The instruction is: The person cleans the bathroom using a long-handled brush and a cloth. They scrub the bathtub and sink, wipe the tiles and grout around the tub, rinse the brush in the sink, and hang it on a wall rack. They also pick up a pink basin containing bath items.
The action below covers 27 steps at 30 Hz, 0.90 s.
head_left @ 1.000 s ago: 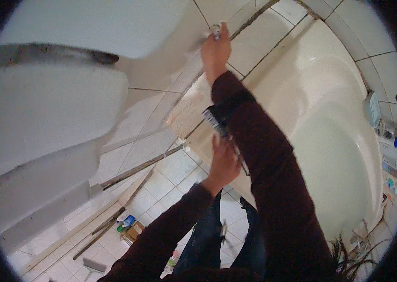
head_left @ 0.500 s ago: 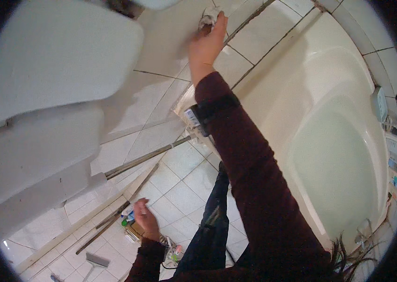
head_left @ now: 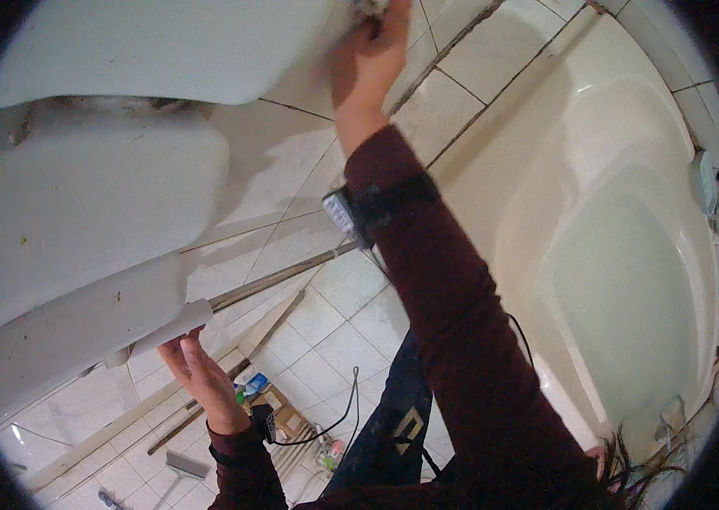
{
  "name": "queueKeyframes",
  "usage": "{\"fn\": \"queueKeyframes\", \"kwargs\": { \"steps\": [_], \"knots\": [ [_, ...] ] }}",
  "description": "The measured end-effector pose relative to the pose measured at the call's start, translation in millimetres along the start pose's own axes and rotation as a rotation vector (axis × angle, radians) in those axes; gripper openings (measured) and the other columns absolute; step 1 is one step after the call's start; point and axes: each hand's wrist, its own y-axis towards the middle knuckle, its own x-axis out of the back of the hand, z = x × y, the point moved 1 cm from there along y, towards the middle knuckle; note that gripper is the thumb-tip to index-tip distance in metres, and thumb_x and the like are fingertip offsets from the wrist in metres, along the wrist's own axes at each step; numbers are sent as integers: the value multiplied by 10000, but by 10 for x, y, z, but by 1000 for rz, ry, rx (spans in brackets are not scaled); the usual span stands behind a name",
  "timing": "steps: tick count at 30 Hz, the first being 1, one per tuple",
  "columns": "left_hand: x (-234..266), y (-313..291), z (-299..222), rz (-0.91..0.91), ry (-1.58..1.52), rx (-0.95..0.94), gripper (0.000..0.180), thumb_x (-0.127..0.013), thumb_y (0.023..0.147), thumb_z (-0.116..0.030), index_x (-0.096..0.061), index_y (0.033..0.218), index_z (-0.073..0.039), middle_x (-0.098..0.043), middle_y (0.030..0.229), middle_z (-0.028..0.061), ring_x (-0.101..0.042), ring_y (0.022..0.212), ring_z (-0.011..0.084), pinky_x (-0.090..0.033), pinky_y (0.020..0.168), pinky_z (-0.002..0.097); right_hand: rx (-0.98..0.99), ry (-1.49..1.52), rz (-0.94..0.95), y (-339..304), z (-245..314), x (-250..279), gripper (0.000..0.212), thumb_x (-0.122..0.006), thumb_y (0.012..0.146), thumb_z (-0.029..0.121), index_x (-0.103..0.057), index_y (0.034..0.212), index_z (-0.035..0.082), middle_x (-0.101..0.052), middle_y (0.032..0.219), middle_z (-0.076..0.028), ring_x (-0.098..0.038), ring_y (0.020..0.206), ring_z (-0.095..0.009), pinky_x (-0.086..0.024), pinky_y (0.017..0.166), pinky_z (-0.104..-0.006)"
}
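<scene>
My right hand (head_left: pixel 372 72) reaches up to the top edge of the view, closed around a crumpled whitish rag (head_left: pixel 369 10), only part of which shows. It is slightly blurred and in front of the tiled wall, beside the rounded edge of a large white fixture (head_left: pixel 147 51). My left hand (head_left: pixel 202 382) is lower left, fingers stretched upward. Its fingertips meet the underside of a white sleeve-like piece (head_left: pixel 174 327) at the fixture's lower end. A metal pipe (head_left: pixel 283 274) runs from that piece toward my right forearm. Dark bands sit on both forearms.
A cream bathtub (head_left: pixel 504 170) with greenish water fills the right side, bottles along its far rim. On the tiled floor (head_left: pixel 325 319) are a box (head_left: pixel 283 408) with bottles beside it and a squeegee-like tool (head_left: pixel 185 466). A dark cable (head_left: pixel 325 438) hangs from my left wrist.
My left hand has moved left and up to the white sleeve-like piece. My right hand has shifted up in view with the rag. The view has shifted, showing more of the white fixture.
</scene>
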Motion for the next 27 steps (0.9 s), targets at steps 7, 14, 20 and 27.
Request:
{"fn": "queueKeyframes", "kwargs": {
  "steps": [7,14,20,27],
  "knots": [
    [-59,167,-114,66,5,202,378,-470,926,-311,-518,1082,30,-579,1057,145,-543,959,201,-425,837,330,395,68,627,-1964,186,-224,575,-460,825,63,-285,1371,106,-215,1459,-76,-224,1331,-213,-231,1060,-324],
    [-10,326,-90,185,189,143,315,-487,913,-283,-554,970,19,-608,888,114,-571,832,183,-451,712,308,-214,555,-54,-6,-259,-94,560,-418,884,42,-199,1399,45,-150,1476,-108,-245,1325,-197,-246,1021,-274],
    [-42,474,-117,278,100,175,207,-538,864,-200,-541,860,6,-600,846,97,-575,794,188,-443,705,307,-265,95,272,-1805,-53,-68,583,-462,816,-40,-275,1362,40,-123,1451,-205,-208,1319,-354,-262,1045,-389],
    [-123,487,-194,260,60,252,135,-512,816,-73,-553,736,27,-566,766,108,-588,732,201,-543,566,312,-439,-72,-204,-841,-1139,-48,577,-422,786,-62,-297,1345,6,-272,1384,-243,-293,1280,-351,-244,1053,-377]
  ]
}}
